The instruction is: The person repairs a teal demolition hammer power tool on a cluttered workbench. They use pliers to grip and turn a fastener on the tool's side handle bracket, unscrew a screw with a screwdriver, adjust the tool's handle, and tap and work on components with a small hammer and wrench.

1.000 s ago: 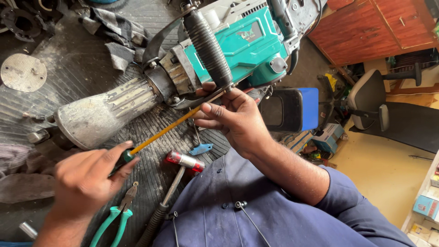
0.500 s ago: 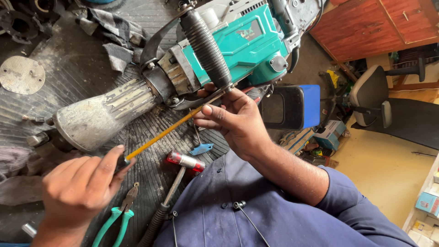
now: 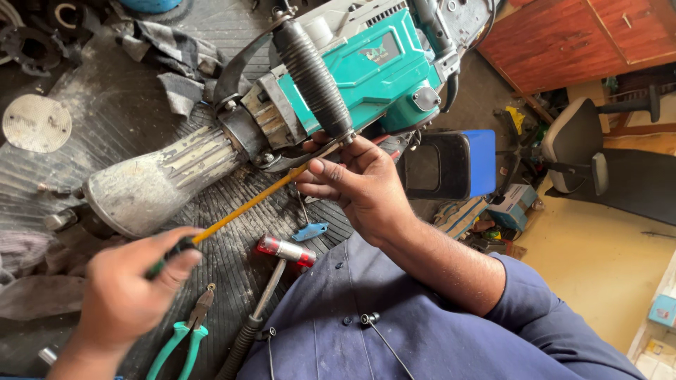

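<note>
The left hand grasps the handle of a yellow-shafted screwdriver. Its tip meets the side-handle clamp of the teal demolition hammer lying centre-far on the mat. The right hand pinches that joint. Work looks mid-way: clamp still mounted. Small cardboard boxes sit near right; a label panel marks the housing.

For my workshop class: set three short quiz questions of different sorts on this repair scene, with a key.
1. True or false: the left hand grips the handle of the long yellow-shafted screwdriver.
2. What lies nearest the left hand: A green-handled pliers, B small blue key-shaped tag, C round grey metal disc?
3. Fill in: the right hand rests against the teal-bodied demolition hammer below its black ribbed ____.

Key: 1 true; 2 A; 3 handle.
</note>
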A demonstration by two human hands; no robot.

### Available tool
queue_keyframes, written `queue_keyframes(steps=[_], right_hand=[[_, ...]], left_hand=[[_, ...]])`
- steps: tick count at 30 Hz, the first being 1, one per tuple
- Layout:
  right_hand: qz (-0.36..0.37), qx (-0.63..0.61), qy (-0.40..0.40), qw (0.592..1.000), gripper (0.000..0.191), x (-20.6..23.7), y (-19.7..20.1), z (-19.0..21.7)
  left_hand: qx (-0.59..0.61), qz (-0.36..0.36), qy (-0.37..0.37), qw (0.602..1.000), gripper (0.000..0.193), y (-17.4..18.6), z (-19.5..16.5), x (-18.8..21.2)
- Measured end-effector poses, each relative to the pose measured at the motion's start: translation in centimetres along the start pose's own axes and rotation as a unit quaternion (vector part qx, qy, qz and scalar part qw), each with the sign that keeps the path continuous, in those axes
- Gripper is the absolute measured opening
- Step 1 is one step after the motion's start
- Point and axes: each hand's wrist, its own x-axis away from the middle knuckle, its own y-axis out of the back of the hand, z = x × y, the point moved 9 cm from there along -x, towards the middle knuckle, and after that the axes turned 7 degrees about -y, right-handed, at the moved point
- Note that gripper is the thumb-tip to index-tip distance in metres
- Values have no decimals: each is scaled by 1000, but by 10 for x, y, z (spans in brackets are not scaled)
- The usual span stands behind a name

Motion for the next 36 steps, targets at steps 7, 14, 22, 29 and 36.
queue_keyframes(steps=[7,14,22,29,36], right_hand=[[-12,-14,-10,1000,34,1,1,-4],[-12,-2,-5,1000,34,2,1,-2],[-30,-10,-13,999,28,-3,4,-8],[-31,-10,-24,999,26,-3,4,-5],[-21,-19,-16,999,27,-2,0,-7]], left_hand=[[8,-97,-90,991,45,8,-38,6],[502,25,230,833,44,-45,34,20],[-154,-51,-151,975,44,1,-41,2],[307,-59,79,947,42,-13,11,17],[-71,-52,-138,986,39,3,-22,2]])
